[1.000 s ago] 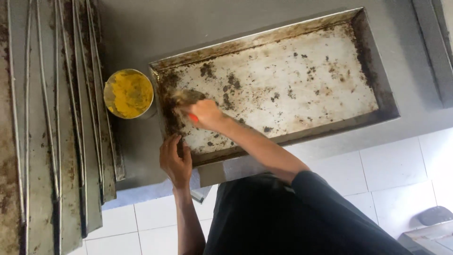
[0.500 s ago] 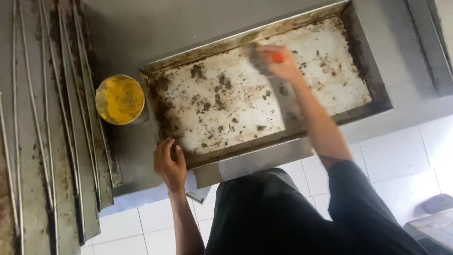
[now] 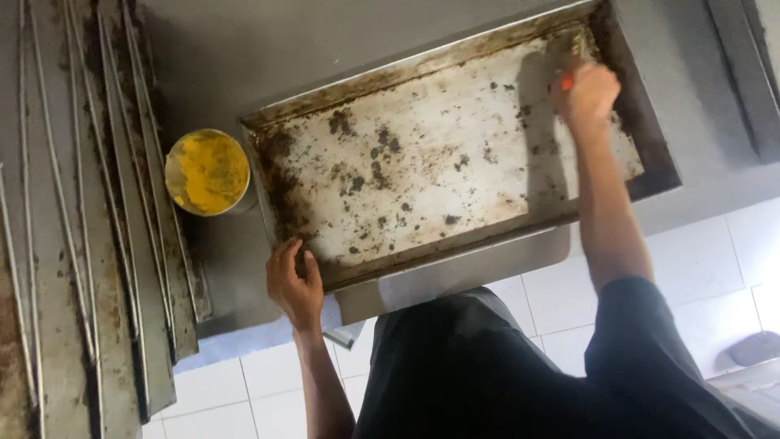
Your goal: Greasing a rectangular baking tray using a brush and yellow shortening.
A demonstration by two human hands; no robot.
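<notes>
The left hand (image 3: 294, 283) clasps the near corner of the stained baking tray (image 3: 439, 162), which lies on the grey tabletop (image 3: 244, 57). Farther off, the right hand (image 3: 585, 93) keeps a closed grip on a red-handled brush (image 3: 574, 57) at the tray's far corner. A tub of yellow paste (image 3: 207, 172) sits just beside the tray.

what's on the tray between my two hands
Head view: between the left hand and the right hand, only the baking tray's pale floor with scattered dark burnt spots.
</notes>
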